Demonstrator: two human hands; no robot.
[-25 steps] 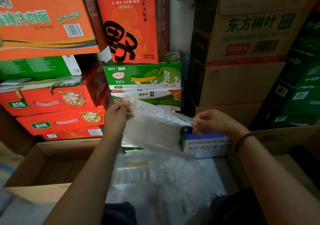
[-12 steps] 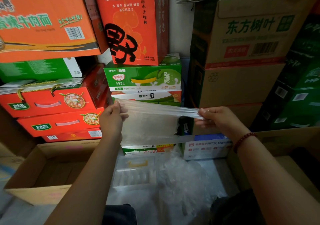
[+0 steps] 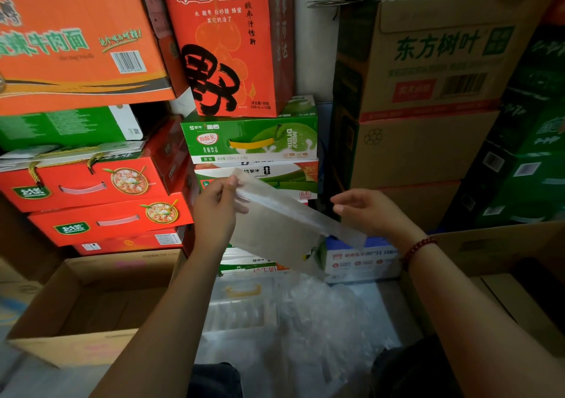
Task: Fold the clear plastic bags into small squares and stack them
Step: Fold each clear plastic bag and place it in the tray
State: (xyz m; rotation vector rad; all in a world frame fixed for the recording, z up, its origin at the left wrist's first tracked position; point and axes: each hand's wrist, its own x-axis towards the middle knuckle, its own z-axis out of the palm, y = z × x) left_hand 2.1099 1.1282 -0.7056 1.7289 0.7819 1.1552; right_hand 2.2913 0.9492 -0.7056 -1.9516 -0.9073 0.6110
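bag (image 3: 276,229): midair, long axis slanting down from upper left to lower right | left hand (image 3: 215,211): pinches upper end | right hand (image 3: 371,211): fingers loose, beside lower end, seemingly not gripping

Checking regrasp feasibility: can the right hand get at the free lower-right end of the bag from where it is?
Probably yes. The right hand hovers open just above that end of the bag, with nothing between them. The left hand pinches the opposite upper corner, holding the bag up.
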